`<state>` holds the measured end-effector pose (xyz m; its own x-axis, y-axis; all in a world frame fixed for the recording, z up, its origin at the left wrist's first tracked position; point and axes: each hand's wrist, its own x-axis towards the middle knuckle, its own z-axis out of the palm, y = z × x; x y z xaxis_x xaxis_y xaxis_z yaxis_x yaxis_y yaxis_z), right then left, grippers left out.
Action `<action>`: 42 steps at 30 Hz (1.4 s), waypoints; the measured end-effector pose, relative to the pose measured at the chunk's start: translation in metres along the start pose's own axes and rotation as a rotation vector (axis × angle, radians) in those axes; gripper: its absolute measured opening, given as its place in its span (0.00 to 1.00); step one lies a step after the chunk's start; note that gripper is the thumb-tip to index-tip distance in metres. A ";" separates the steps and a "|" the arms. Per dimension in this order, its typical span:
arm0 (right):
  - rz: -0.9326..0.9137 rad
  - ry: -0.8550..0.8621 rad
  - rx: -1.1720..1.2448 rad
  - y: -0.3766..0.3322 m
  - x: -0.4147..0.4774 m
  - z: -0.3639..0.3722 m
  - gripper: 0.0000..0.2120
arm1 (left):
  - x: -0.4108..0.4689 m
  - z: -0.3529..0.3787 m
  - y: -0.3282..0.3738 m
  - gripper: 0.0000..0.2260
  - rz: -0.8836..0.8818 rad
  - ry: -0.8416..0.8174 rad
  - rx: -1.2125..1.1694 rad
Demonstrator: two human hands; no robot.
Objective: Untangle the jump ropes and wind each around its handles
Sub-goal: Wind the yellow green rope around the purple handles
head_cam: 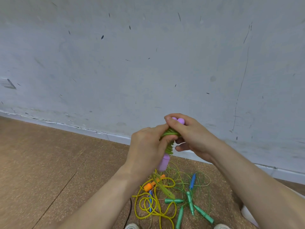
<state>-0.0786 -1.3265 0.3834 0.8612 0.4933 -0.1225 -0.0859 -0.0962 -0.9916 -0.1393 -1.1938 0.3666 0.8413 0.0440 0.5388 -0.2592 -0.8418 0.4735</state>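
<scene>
**— Which step are you on?**

— I'm winding the green rope [170, 147] round the purple handles [163, 162], which I'm holding together up in front of the wall. My left hand [145, 146] is gripping the bundle, fingers curled round the lower coils. To its right, my right hand [193, 134] is closing round the top end, where two purple knobs are poking out between my fingers.

**— Nearly finished with it?**

— I'm judging so. Tight turns are covering most of the shaft, and a blurred green loop is dangling below, probably the slack.

**— And next?**

— I'm expecting to need steady tension, so I'm planning to keep the left hand pinning the wraps while the right feeds and tucks the end.

**— The others?**

— They're lying tangled on the near floor: the yellow rope [148, 207] and orange handle [147, 187] at left, then the blue handle [192, 180], then the teal handles [189, 202] at right.
</scene>
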 end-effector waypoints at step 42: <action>-0.231 0.107 -0.527 0.002 0.014 -0.001 0.14 | 0.009 -0.012 -0.005 0.09 -0.173 -0.327 -0.154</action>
<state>-0.0664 -1.3206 0.3795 0.8762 0.4651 0.1267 0.3474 -0.4270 -0.8349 -0.1358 -1.1832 0.3774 0.9789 -0.0168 0.2038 -0.1481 -0.7456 0.6498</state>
